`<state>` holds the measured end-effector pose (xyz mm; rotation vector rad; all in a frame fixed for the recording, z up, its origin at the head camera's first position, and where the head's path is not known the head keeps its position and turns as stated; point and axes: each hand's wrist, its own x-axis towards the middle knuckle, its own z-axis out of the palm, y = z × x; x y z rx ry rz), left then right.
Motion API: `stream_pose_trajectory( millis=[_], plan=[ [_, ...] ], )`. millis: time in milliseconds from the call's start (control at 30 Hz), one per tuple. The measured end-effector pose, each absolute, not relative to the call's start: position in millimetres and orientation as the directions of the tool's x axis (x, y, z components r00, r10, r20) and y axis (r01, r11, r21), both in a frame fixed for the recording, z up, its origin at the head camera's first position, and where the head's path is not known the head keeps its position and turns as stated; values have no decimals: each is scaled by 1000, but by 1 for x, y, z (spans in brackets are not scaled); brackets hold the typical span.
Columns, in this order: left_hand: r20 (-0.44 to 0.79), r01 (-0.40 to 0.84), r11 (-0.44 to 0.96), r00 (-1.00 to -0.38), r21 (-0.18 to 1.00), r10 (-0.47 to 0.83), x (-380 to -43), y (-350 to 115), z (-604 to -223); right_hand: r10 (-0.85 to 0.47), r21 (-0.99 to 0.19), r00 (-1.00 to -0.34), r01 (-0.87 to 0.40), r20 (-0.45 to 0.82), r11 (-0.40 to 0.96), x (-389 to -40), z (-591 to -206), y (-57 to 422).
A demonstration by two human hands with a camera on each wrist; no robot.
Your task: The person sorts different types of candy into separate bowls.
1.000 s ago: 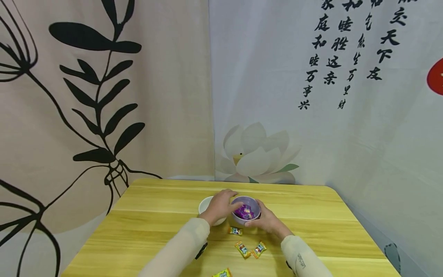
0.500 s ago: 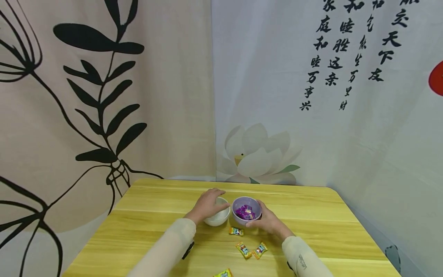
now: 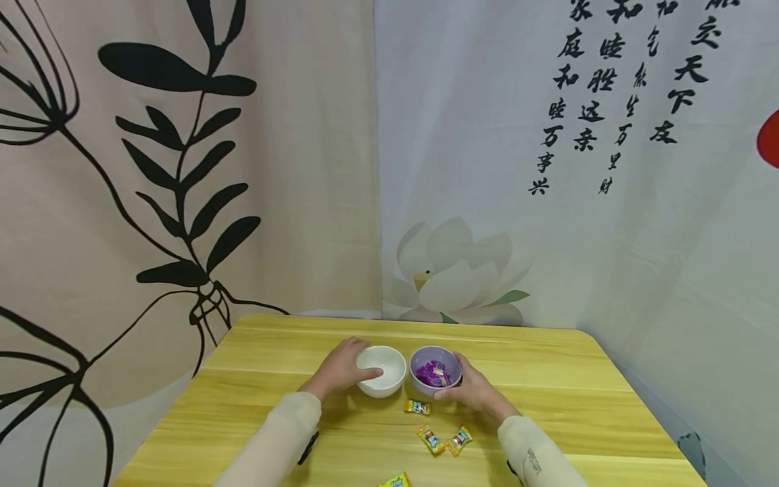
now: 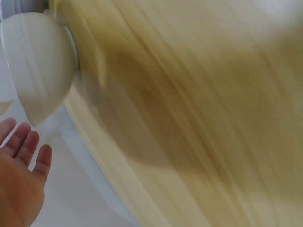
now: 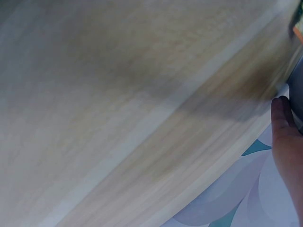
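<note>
and here at the wooden surface (image 3: 274,365), two bowls sit side by side, near its far edge! on the left, the white bowl (image 3: 393,380); just beside it on the right, the purple bowl (image 3: 435,354), with purple-wrapped sweets (image 3: 433,373) piled inside.

the left hand (image 3: 341,370) is at the white bowl's left side, its grip spread, thumb reaching over the rim, fingers loosely extended. the left wrist view puts those fingertips right by the bowl's wall; whether they touch, i cannot tell.

over to the right hand (image 3: 477,391), and that grip is set round the purple bowl, holding it between thumb at the near side and fingers at the right!

down in front, a yellow sweet (image 3: 417,406) lies just short of the purple bowl; nearer the person, a tilted pair of yellow sweets (image 3: 431,439), almost meeting in a v; and a lime-yellow packet (image 3: 395,481) is cut off by the bottom of the head view.

pale sleeves (image 3: 276,439) on both arms, and behind it all a printed backdrop (image 3: 322,169).
</note>
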<state>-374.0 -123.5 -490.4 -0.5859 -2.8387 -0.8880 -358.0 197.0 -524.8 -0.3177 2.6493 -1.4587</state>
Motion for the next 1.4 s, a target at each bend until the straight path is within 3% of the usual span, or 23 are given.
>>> stream_pose_trajectory(
  millis=[600,1133,1400],
  plan=[
    [59,283,740,-947,610,315,-369,-125,-507,-213,-844,-977,-101,-16,526,-356,-524,194],
    [56,302,726,-938,618,343,-369,-123,-504,-224,-846,-974,-110,-12,521,-352,-520,200],
    [31,269,743,-948,613,318,-366,-122,-501,-170,-829,-983,-156,75,537,-347,-510,218]
  ],
)
